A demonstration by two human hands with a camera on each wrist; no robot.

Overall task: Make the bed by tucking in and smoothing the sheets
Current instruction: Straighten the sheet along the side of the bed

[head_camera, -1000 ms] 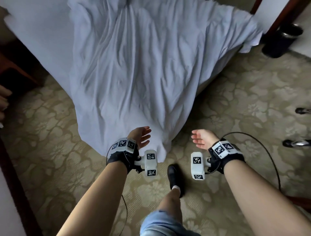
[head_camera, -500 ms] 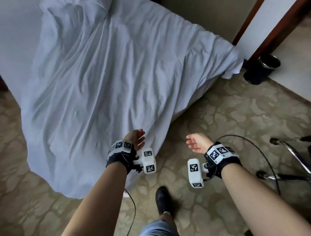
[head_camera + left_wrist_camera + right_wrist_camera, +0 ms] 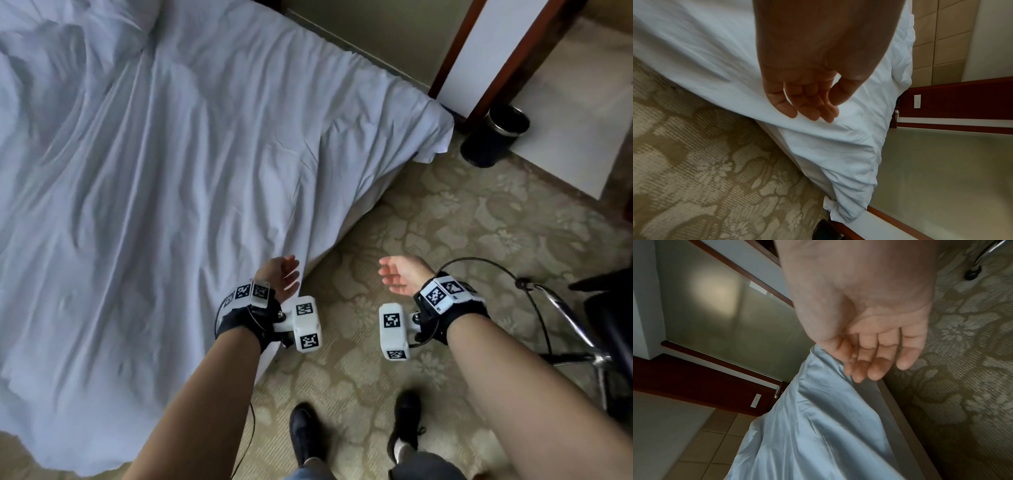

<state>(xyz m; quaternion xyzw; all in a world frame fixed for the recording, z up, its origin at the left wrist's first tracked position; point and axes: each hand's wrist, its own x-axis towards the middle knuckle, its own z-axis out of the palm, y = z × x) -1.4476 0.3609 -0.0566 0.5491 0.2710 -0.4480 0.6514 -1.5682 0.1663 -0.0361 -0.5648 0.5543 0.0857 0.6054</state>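
A wrinkled white sheet (image 3: 178, 164) covers the bed and hangs loose over its near edge and over the corner at the right (image 3: 433, 137). My left hand (image 3: 282, 277) hovers at the sheet's hanging edge with relaxed fingers (image 3: 813, 108), holding nothing. My right hand (image 3: 399, 277) is over the carpet to the right of the bed, palm turned inward, fingers (image 3: 875, 363) loosely bent and empty. In the wrist views the sheet (image 3: 828, 146) (image 3: 818, 426) drapes past the mattress side.
Patterned beige carpet (image 3: 462, 222) lies beside the bed. A black waste bin (image 3: 493, 137) stands past the bed corner by a dark wood frame (image 3: 507, 65). A metal-framed chair (image 3: 582, 335) stands at the right. My black shoes (image 3: 305, 435) are below.
I have stepped right along the bed, so the far corner and bin now sit closer. Both hands stay empty and apart at about the same height.
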